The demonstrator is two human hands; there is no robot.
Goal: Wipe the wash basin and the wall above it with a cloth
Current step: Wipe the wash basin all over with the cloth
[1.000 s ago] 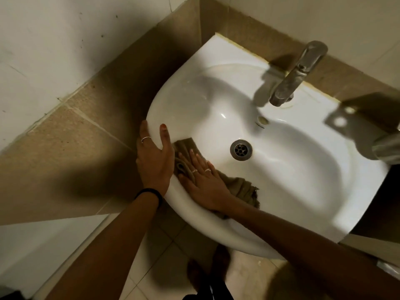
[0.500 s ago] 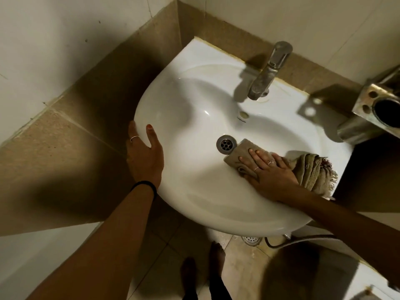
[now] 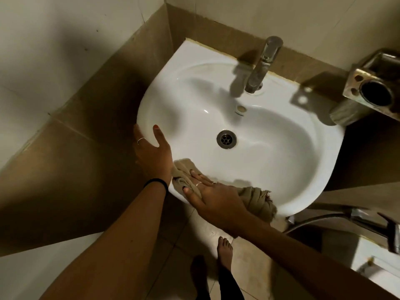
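A white wash basin [image 3: 270,165] hangs in a tiled corner, with a drain [image 3: 226,139] in its bowl and a chrome tap [image 3: 263,63] at the back. My right hand [image 3: 213,197] lies flat on an olive-brown cloth [image 3: 257,200] and presses it onto the front left rim. The cloth trails to the right along the front rim. My left hand [image 3: 152,152] holds the basin's left edge, thumb on top and fingers down the outside. The wall [image 3: 281,16] above the basin is pale tile over a brown band.
A metal holder [image 3: 372,87] juts from the wall at the right of the basin. A hose and a metal fitting [image 3: 368,221] sit below it at the right. My bare feet [image 3: 225,252] stand on the tiled floor under the basin.
My right hand has swept the cloth from the bowl's right side beside the drain back to the front left rim, next to my left hand. The left hand has stayed on the edge.
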